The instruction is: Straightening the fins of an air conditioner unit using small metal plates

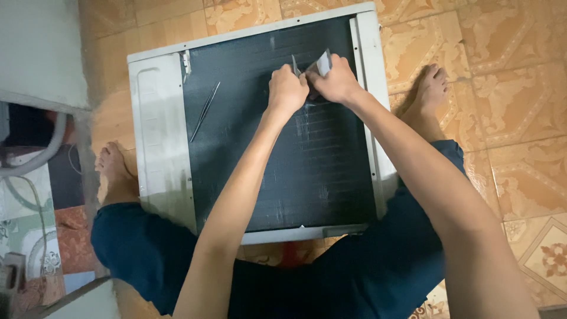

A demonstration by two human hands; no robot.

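Small grey flat tool [323, 62] sits up near the top-right part of the dark finned panel [266, 136], pinched in the right hand [338, 81], fingers closed round it. Left hand [287, 90] is right beside it, touching the right hand, curled shut over a thin grey blade-like piece [294, 64] that sticks up past the knuckles; can't tell if that's a separate tool or part of the same one. Both hands press on the panel; pale scuff marks on the fins just below them.

Panel lies flat on the floor in a white metal frame [156, 136], wider white strip on the left side. A thin metal pair of tweezers [205, 110] lies on the fins, well left of the hands, slanted.

Person sits w/ legs in dark blue trousers [142, 248] either side of the frame, bare feet on orange patterned tiles [508, 77]. Far left: white hose [41, 155], patterned mat [35, 248].
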